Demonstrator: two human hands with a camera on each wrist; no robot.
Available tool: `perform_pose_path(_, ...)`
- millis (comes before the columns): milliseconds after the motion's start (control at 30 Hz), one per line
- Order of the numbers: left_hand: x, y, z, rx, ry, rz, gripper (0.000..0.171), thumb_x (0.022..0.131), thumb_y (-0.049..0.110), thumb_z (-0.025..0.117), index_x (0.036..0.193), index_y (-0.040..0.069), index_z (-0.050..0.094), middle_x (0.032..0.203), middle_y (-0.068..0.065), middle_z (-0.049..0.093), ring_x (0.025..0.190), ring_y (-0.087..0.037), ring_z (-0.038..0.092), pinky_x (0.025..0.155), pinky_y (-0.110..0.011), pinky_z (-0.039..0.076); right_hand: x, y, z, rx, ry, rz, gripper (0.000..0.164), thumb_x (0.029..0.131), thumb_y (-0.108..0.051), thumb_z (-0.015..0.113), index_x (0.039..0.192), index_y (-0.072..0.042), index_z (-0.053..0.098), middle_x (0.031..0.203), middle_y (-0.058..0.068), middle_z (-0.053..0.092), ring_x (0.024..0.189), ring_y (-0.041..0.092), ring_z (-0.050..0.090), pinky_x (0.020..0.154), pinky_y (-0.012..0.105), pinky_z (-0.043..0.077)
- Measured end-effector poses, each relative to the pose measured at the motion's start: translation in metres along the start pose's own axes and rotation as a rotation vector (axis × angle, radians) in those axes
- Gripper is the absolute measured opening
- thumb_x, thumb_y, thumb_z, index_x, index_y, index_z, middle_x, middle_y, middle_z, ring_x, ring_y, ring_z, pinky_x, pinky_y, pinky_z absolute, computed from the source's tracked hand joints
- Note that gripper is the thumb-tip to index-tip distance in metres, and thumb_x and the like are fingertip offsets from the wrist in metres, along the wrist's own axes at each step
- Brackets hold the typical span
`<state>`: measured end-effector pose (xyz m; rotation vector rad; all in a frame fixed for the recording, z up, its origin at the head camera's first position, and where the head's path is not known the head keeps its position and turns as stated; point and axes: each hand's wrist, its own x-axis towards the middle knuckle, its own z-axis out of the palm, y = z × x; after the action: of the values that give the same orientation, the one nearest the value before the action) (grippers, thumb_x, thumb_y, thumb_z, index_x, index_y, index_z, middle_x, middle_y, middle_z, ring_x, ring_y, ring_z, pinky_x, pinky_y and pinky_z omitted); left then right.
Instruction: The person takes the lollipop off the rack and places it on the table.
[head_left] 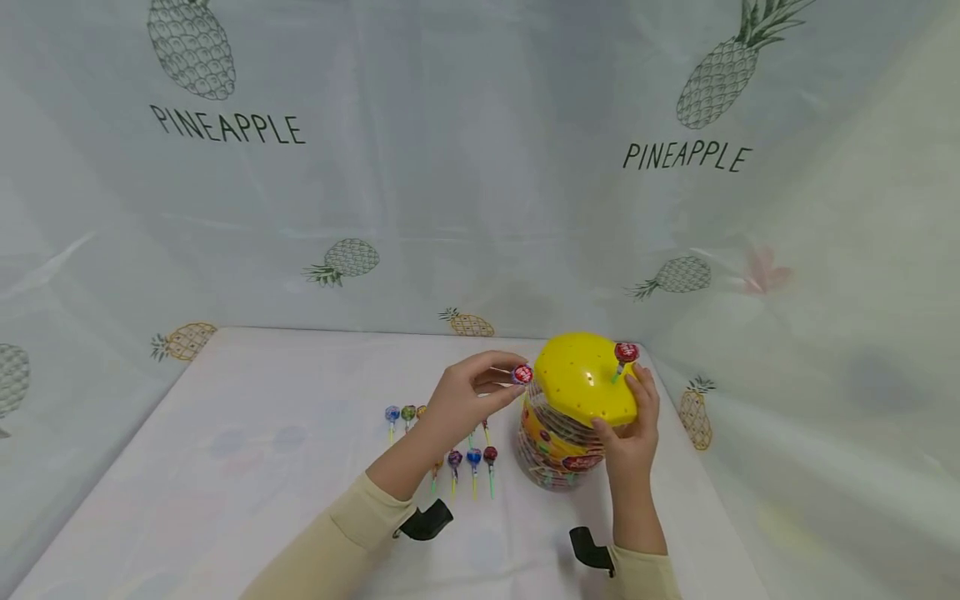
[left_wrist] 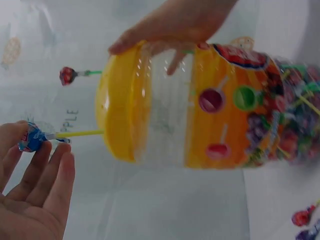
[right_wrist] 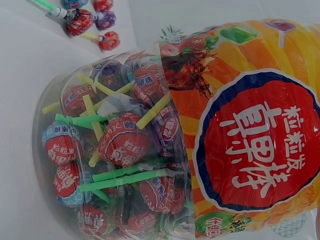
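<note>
My left hand (head_left: 467, 398) pinches a lollipop (left_wrist: 33, 138) in a blue and red wrapper by its candy head. Its yellow stick points at the yellow lid (head_left: 573, 375) and meets the lid's top; whether it sits in a hole cannot be told. A red-wrapped lollipop (head_left: 626, 352) stands upright in the lid on a green stick. My right hand (head_left: 633, 425) grips the right side of the clear candy jar (head_left: 555, 450) at its lid, thumb near the front edge. Many wrapped lollipops fill the jar's lower part, behind and below an orange label (right_wrist: 240, 135).
Several loose lollipops (head_left: 474, 457) lie in rows on the white table (head_left: 225, 467), left of the jar and partly hidden by my left forearm. A pineapple-print curtain (head_left: 480, 167) hangs behind the table and along its right side.
</note>
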<state>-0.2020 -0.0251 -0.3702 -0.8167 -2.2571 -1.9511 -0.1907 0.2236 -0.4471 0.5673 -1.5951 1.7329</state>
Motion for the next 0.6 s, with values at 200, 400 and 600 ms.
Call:
perform_pose_path(200,-0.019,-0.014,-0.017,0.007,0.024,-0.126,0.033,0.092,0.018,0.069,0.124,0.024,0.064,0.119,0.002,0.062,0.096,-0.016,0.067,0.078,-0.032,0.056,-0.002,0.010,-0.007,-0.002,0.003,-0.005,0.057,0.086,0.000,0.072,0.136,0.007,0.045,0.153,0.019,0.023,0.147,0.027,0.005,0.109,0.026,0.030)
perform_pose_path(400,-0.029,-0.023,-0.031,0.060,0.044,-0.147,0.032,0.095,0.019,0.065,0.128,0.022,0.063,0.120,0.001,0.062,0.091,-0.021,0.068,0.075,-0.034,0.055,0.000,0.003,-0.004,-0.007,0.003,-0.008,0.055,0.087,-0.001,0.071,0.136,0.007,0.045,0.153,0.020,0.024,0.146,0.027,0.006,0.109,0.026,0.030)
perform_pose_path(600,-0.037,-0.036,-0.047,0.124,0.073,-0.186,0.032,0.097,0.018,0.063,0.128,0.026,0.063,0.117,0.002,0.062,0.087,-0.019,0.066,0.077,-0.036,0.055,0.001,-0.007,0.002,-0.038,-0.002,-0.004,0.054,0.088,-0.002,0.071,0.135,0.006,0.046,0.152,0.019,0.026,0.147,0.027,0.006,0.109,0.025,0.030)
